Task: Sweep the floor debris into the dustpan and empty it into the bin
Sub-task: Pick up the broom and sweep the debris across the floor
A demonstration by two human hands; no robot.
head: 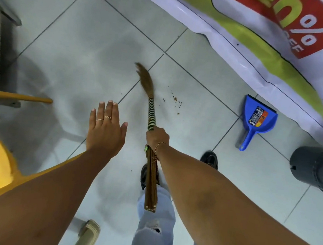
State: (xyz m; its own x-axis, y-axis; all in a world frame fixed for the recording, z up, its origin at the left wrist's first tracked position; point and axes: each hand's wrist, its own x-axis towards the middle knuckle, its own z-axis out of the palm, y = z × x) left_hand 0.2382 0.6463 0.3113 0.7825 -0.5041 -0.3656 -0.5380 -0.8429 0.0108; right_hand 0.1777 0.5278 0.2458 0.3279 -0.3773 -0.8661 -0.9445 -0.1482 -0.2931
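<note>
Small brown crumbs of floor debris [175,101] lie scattered on the pale grey tiled floor [81,44], just ahead and to the right of the right hand [157,136], beside the broom's wrapped neck. The right hand is closed in a fist around a bundled brown stick broom with a green-and-white banded grip [151,110], holding it just below the banding, a thin bracelet at the wrist. The broom's blurred brown bristle tip reaches ahead of that hand towards a tile joint, to the left of the crumbs, and its bare stick ends trail back under the forearm.

The left hand [106,125] holds nothing: it is spread flat, palm down, fingers together and extended, two rings on them, level with the right hand and a little to its left, apart from the broom.

A blue plastic dustpan with a printed label [258,119] lies flat on the floor well to the right of the right hand, handle pointing back, its mouth near the edge of a white, green and red printed banner [250,32]. A dark grey round bin [315,169] stands further right, behind the dustpan's handle. Black shoes and pale blue jeans show under the arms.
</note>
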